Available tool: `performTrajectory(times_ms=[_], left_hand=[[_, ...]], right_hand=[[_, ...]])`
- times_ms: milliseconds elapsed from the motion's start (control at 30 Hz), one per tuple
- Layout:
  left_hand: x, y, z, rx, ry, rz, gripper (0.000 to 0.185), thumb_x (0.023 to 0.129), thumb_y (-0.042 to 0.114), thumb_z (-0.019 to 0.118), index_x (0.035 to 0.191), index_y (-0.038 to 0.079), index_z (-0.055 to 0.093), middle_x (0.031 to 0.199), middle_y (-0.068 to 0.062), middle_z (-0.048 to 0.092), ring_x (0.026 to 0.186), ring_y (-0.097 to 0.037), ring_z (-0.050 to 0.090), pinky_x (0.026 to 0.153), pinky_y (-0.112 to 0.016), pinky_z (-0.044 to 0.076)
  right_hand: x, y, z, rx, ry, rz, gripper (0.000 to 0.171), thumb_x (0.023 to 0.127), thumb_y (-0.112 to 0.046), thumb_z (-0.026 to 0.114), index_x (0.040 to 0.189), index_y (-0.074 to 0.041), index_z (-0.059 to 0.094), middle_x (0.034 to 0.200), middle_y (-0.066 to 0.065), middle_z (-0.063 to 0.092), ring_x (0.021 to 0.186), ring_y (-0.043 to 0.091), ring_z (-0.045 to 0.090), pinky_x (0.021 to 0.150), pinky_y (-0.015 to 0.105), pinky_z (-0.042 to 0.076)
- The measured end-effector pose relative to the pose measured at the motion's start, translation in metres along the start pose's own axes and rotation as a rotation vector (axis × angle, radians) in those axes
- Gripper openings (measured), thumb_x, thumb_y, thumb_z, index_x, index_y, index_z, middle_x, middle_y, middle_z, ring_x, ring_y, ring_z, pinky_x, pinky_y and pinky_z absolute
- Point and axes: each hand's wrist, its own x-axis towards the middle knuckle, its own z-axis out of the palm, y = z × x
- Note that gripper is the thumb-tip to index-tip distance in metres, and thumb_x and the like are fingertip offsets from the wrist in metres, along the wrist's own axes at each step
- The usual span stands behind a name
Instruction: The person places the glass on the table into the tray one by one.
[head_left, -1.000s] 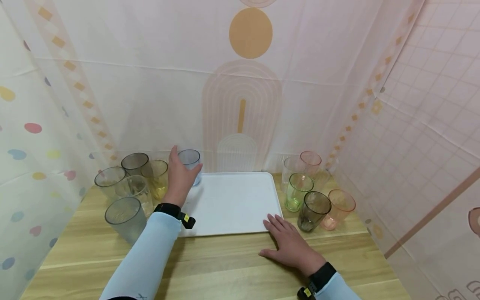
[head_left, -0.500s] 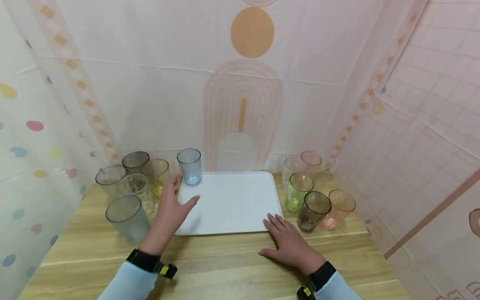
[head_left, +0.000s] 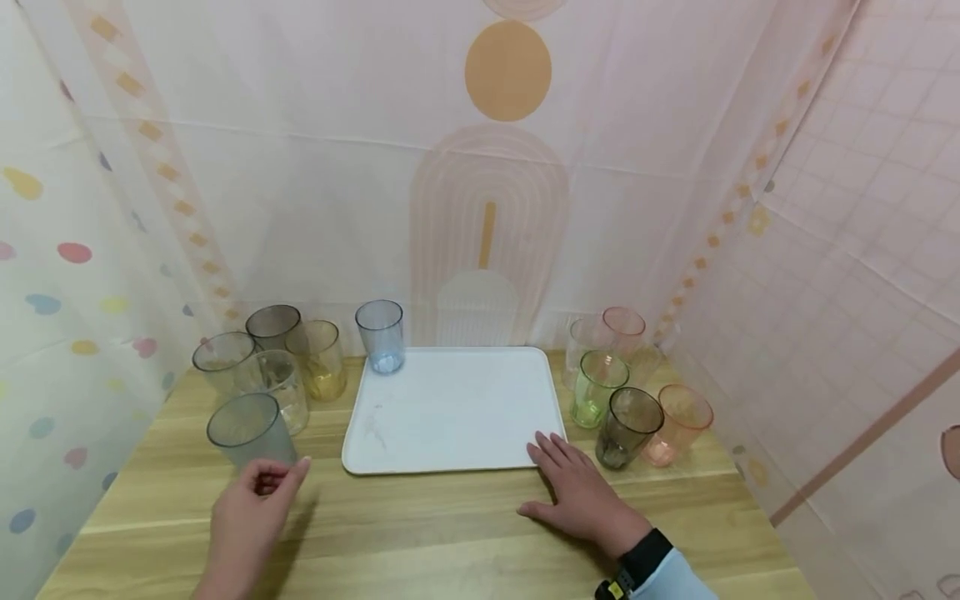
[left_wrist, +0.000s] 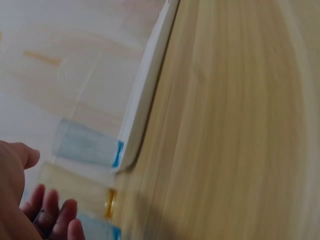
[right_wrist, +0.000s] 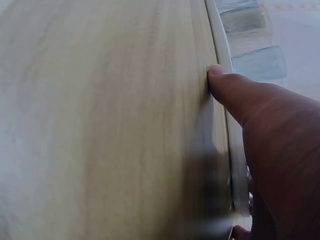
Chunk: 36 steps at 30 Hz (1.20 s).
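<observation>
A clear blue glass point(head_left: 380, 337) stands upright on the back left corner of a white tray point(head_left: 457, 408). My left hand point(head_left: 253, 517) is over the table just in front of a grey-blue glass point(head_left: 251, 429), overlapping its base in the head view. Its fingers are loosely bent with nothing between them; in the left wrist view a gap shows between thumb point(left_wrist: 31, 156) and fingers. My right hand point(head_left: 577, 492) rests with spread fingers at the tray's front right corner. In the right wrist view its thumb point(right_wrist: 217, 70) lies along the tray's front edge.
Left of the tray stand more glasses: a yellow one point(head_left: 326, 367), a clear one point(head_left: 288, 396), a dark grey one point(head_left: 273, 325). At the right are a green glass point(head_left: 597, 387), a dark brown glass point(head_left: 628, 429), an orange glass point(head_left: 678, 425) and others. Patterned cloth hangs behind.
My left hand has drawn back from the blue glass toward the front left, its fingers now more bent. The blue glass stays on the tray. My right hand has not moved.
</observation>
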Motion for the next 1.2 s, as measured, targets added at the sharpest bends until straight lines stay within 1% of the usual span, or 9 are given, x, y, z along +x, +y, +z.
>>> performTrajectory(times_ms=[200, 300, 433, 633, 800, 867, 933, 1067, 1200], left_hand=[[0.007, -0.012, -0.024, 0.042, 0.076, -0.091, 0.056, 0.099, 0.058, 0.080, 0.108, 0.005, 0.064, 0.094, -0.004, 0.068, 0.080, -0.013, 0.059, 0.064, -0.020, 0.045], [0.011, -0.015, -0.028, 0.030, 0.125, -0.140, 0.070, 0.097, 0.059, 0.081, 0.127, 0.002, 0.055, 0.113, -0.009, 0.060, 0.095, -0.020, 0.056, 0.072, -0.024, 0.044], [0.018, -0.021, -0.029, -0.006, 0.164, -0.118, 0.092, 0.095, 0.052, 0.086, 0.151, -0.002, 0.037, 0.137, -0.018, 0.045, 0.123, -0.032, 0.047, 0.088, -0.031, 0.041], [0.032, -0.025, -0.026, -0.138, 0.067, -0.024, 0.112, 0.097, 0.034, 0.089, 0.172, 0.005, 0.011, 0.171, -0.024, 0.024, 0.154, -0.042, 0.032, 0.128, -0.053, 0.035], [0.043, -0.026, -0.023, -0.139, 0.008, 0.025, 0.108, 0.098, 0.032, 0.088, 0.170, -0.001, 0.015, 0.168, -0.029, 0.029, 0.152, -0.047, 0.037, 0.124, -0.067, 0.038], [0.045, -0.028, -0.022, -0.118, -0.004, 0.024, 0.104, 0.098, 0.034, 0.087, 0.168, -0.004, 0.020, 0.165, -0.029, 0.033, 0.150, -0.049, 0.041, 0.123, -0.060, 0.044], [0.047, -0.030, -0.022, -0.101, -0.007, 0.022, 0.101, 0.098, 0.036, 0.088, 0.165, -0.005, 0.025, 0.162, -0.029, 0.035, 0.147, -0.051, 0.045, 0.118, -0.041, 0.051], [0.051, -0.037, -0.022, -0.091, 0.004, 0.022, 0.099, 0.095, 0.036, 0.090, 0.163, -0.004, 0.030, 0.160, -0.025, 0.039, 0.145, -0.049, 0.049, 0.090, -0.006, 0.049], [0.054, -0.039, -0.023, -0.084, 0.005, 0.032, 0.100, 0.095, 0.036, 0.091, 0.163, -0.004, 0.030, 0.161, -0.026, 0.039, 0.145, -0.049, 0.048, 0.084, -0.003, 0.047]], right_hand=[[0.002, 0.000, 0.002, 0.004, -0.001, 0.003, 0.098, 0.099, -0.071, 0.071, 0.173, -0.015, 0.040, 0.182, 0.009, 0.027, 0.168, 0.038, 0.022, 0.127, 0.073, 0.029], [0.002, 0.000, 0.002, 0.000, 0.000, 0.006, 0.097, 0.100, -0.071, 0.070, 0.173, -0.015, 0.040, 0.182, 0.008, 0.027, 0.168, 0.038, 0.022, 0.127, 0.072, 0.029], [0.001, -0.002, 0.001, -0.005, 0.014, -0.005, 0.096, 0.100, -0.070, 0.071, 0.172, -0.014, 0.041, 0.182, 0.010, 0.029, 0.167, 0.039, 0.024, 0.126, 0.072, 0.030], [0.002, -0.003, 0.000, -0.014, 0.023, -0.003, 0.097, 0.099, -0.071, 0.070, 0.172, -0.013, 0.042, 0.181, 0.010, 0.030, 0.167, 0.040, 0.025, 0.126, 0.072, 0.030], [0.001, -0.001, 0.001, -0.009, 0.042, -0.009, 0.097, 0.099, -0.071, 0.072, 0.171, -0.012, 0.043, 0.181, 0.011, 0.031, 0.166, 0.041, 0.026, 0.126, 0.072, 0.031], [0.001, -0.001, 0.002, -0.009, 0.042, -0.009, 0.097, 0.099, -0.071, 0.072, 0.171, -0.013, 0.043, 0.181, 0.011, 0.031, 0.166, 0.041, 0.026, 0.126, 0.072, 0.031], [0.000, -0.001, 0.002, -0.008, 0.044, -0.011, 0.097, 0.099, -0.070, 0.072, 0.171, -0.013, 0.043, 0.181, 0.011, 0.031, 0.166, 0.041, 0.027, 0.125, 0.072, 0.031], [0.000, -0.001, 0.001, -0.011, 0.044, -0.009, 0.096, 0.099, -0.069, 0.072, 0.171, -0.013, 0.043, 0.181, 0.011, 0.031, 0.166, 0.041, 0.026, 0.126, 0.072, 0.031], [0.000, -0.001, 0.001, -0.007, 0.038, -0.002, 0.096, 0.099, -0.069, 0.072, 0.171, -0.013, 0.043, 0.181, 0.011, 0.030, 0.166, 0.041, 0.025, 0.126, 0.072, 0.031]])
